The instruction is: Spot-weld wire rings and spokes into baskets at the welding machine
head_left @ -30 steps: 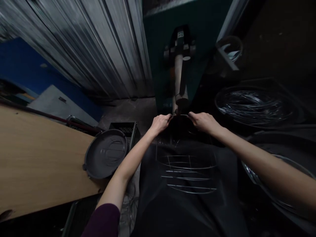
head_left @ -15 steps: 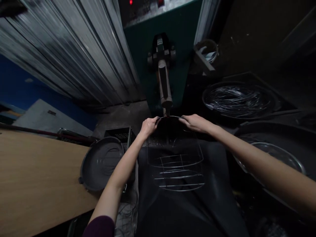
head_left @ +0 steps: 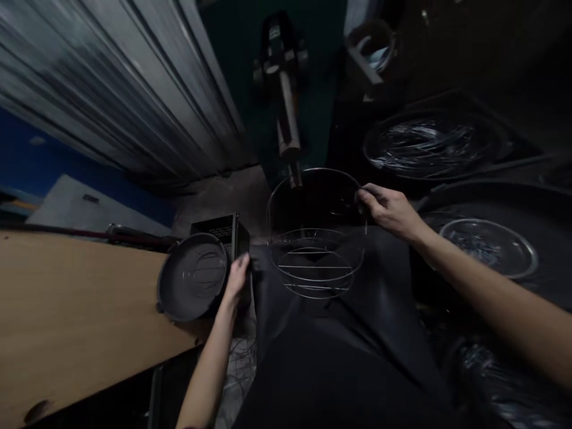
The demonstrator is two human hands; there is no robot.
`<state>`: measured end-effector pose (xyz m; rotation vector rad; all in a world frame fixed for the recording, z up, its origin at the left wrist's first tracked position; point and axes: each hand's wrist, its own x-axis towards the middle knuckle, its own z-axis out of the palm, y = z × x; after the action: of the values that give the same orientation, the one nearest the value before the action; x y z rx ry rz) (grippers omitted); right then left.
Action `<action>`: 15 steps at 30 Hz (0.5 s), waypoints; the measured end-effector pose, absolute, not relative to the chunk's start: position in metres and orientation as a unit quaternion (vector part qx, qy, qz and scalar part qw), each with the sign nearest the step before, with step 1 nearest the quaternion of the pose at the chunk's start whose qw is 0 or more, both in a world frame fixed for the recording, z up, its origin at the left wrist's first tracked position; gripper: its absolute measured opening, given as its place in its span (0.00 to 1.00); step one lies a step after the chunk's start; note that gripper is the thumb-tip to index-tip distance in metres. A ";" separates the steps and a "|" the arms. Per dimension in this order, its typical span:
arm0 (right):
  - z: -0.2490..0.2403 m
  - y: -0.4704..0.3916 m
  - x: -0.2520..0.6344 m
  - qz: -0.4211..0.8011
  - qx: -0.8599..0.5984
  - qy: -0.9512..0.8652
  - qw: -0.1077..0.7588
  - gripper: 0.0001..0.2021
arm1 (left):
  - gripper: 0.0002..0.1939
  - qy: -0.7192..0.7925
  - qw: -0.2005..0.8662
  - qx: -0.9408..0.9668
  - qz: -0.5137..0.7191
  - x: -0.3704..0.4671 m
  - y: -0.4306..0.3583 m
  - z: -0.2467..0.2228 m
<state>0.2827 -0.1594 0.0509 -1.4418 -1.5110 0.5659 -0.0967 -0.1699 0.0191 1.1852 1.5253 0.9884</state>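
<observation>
In the head view my right hand [head_left: 388, 210] is closed on the right side of the top ring of a round wire basket [head_left: 315, 280]. The basket has thin vertical wires and a barred bottom, and hangs over my dark apron [head_left: 313, 357]. Its far rim is close to the tip of a machine arm [head_left: 288, 119], under or beside it; contact cannot be told. My left hand [head_left: 238, 279] is off the basket, between it and a dark round tub [head_left: 193, 277]. Dark coverings show on its fingertips, the fingers look apart, and nothing shows in them.
The tub, with wire pieces inside, sits at the edge of a wooden table [head_left: 80, 298]. On the right are a pan of loose wires [head_left: 429, 146] and a large dark basin [head_left: 545, 208] holding a wire ring [head_left: 531, 262]. A small bucket [head_left: 388, 44] stands farther back.
My left hand has let go of the ring and moved left and down toward the tub. My right hand has moved right and up, and the basket now appears lower at the bottom and more tilted open.
</observation>
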 end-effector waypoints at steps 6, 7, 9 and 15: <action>0.029 -0.170 0.276 0.253 -0.579 -0.549 0.547 0.21 | 0.30 0.547 0.729 0.204 0.357 -0.067 -0.189 -0.028; 0.023 -0.171 0.272 0.266 -0.576 -0.541 0.553 0.21 | 0.30 0.536 0.735 0.175 0.376 -0.057 -0.183 -0.022; 0.011 -0.174 0.269 0.300 -0.569 -0.526 0.557 0.20 | 0.27 0.540 0.715 0.136 0.421 -0.041 -0.168 -0.006; -0.042 -0.224 0.353 0.292 -0.706 -0.510 0.395 0.14 | 0.11 0.556 0.613 0.165 0.536 -0.023 -0.143 0.029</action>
<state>0.3529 -0.2244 -0.0420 -1.7913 -1.2923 0.7417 -0.0228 -0.1429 0.0292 0.3806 1.2828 1.2370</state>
